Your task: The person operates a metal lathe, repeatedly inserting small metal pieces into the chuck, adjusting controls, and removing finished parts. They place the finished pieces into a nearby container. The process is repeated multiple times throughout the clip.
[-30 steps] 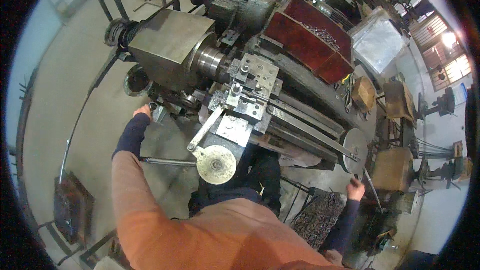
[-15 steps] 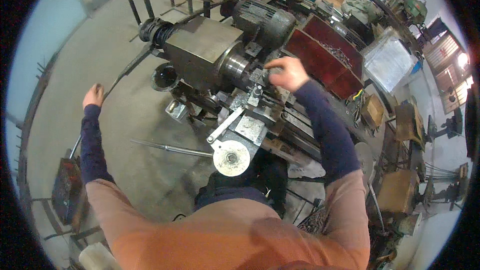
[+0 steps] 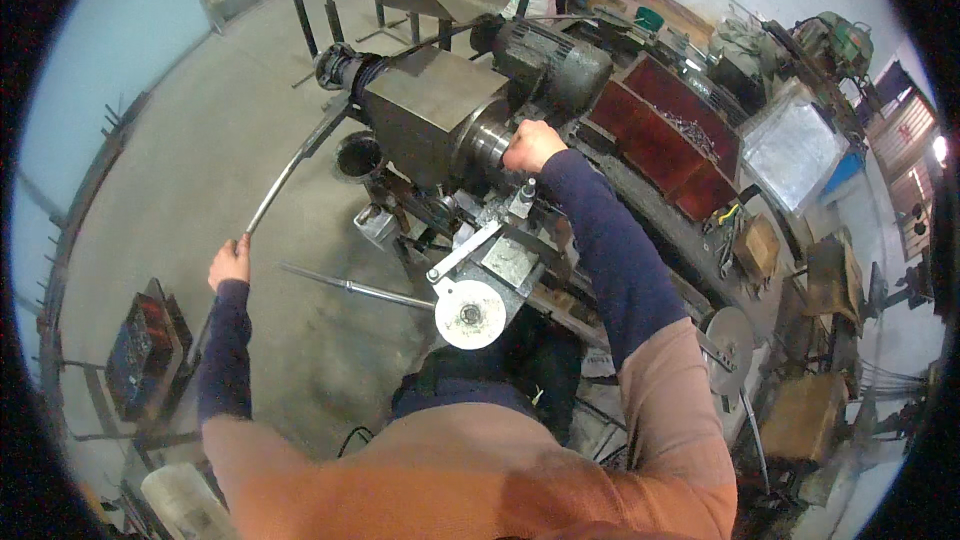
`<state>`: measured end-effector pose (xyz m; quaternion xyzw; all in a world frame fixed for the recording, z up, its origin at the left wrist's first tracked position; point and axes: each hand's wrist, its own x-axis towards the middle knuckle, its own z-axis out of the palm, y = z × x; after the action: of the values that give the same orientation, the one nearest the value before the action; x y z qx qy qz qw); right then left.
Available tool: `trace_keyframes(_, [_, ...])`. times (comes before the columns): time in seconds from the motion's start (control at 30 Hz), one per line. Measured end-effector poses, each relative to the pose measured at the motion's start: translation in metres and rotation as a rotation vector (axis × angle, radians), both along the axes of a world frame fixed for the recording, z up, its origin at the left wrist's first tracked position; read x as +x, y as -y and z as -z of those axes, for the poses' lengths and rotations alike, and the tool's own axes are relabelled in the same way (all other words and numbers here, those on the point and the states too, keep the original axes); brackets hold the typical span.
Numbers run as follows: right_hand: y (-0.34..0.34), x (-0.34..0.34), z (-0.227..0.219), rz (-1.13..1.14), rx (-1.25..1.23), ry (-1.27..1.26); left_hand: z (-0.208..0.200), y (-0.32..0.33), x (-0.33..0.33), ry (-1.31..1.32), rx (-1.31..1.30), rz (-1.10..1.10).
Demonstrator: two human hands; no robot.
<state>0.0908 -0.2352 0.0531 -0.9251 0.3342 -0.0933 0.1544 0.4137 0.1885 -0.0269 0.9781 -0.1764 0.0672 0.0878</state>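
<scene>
My left hand [image 3: 230, 263] is wrapped round a long metal lever bar [image 3: 288, 180], which runs up to the back end of a lathe's headstock [image 3: 432, 90]. At the mouth of the shiny round spindle nose [image 3: 486, 142], my right hand [image 3: 533, 146] is closed with its fingertips against the opening. Whatever those fingers hold is hidden. Just below the right hand stands the tool post [image 3: 525, 196] on the cross slide. A pale round handwheel [image 3: 470, 314] with a flat crank arm [image 3: 465, 249] sits closest to my body.
A finned motor [image 3: 558, 62] stands behind the headstock. To its right is a dark red tray [image 3: 665, 135] with metal chips, then a silvery sheet-covered box [image 3: 788, 145]. A thin rod [image 3: 370, 292] sticks out left from the handwheel. A dark red box [image 3: 145, 345] lies at lower left.
My right hand has moved left from beside the tool post to the spindle nose and closed. My left hand has come nearer to me on the lever bar. The view has shifted slightly.
</scene>
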Motion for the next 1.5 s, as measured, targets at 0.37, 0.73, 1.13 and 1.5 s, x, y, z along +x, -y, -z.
trace_keyframes(0.37, [-0.072,-0.085,-0.047,-0.416,-0.056,0.62,-0.059,0.05,-0.087,0.117,-0.158,0.604])
trace_keyframes(0.73, [-0.148,-0.11,-0.019,-0.305,-0.082,0.822,-0.079,0.213,-0.283,-2.03,-1.134,1.004])
trace_keyframes(1.13, [-0.146,-0.097,-0.036,-0.479,-0.08,0.543,-0.088,0.202,-0.246,-0.8,-0.637,1.379])
trace_keyframes(1.5, [-0.021,-0.031,-0.025,0.017,-0.217,-0.048,-0.093,0.106,-0.072,0.058,-0.457,0.916])
